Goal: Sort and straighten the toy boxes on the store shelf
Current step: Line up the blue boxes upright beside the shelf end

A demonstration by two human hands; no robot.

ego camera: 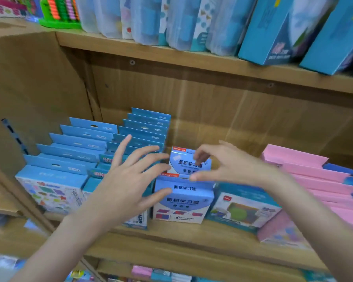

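Both hands in on the middle shelf (171,237) now. Left hand (128,180), fingers spread wide and straight, thumb tip against the top left edge of the front pale-blue box (182,202), holding nothing. Right hand (228,163), thumb and curled forefinger apart, hooked over the second pale-blue box (189,161) just behind; touching or only poised, cannot tell.

Risks from here. Rear box standing higher and slightly askew; pushed from one side only, likely to twist further or tip back into the gap behind. Left fingers splayed over the neighbouring blue hang-tab boxes (143,131); a careless sweep could knock that leaning row out of line. Teal box (245,208) pressed close on the right, so a wide pull forward may drag it off the shelf lip.

Count, as far as visible. Two pale-blue boxes in the centre column. Left row of fish-print boxes (49,190): about six tabs showing. Next row: roughly seven or eight, partly hidden by the hand. One teal box in front. Pink boxes (314,180) to the right: around six or seven, edges blurred. Upper shelf: clear plastic cases (151,21), about six, and two large teal cartons (273,33).
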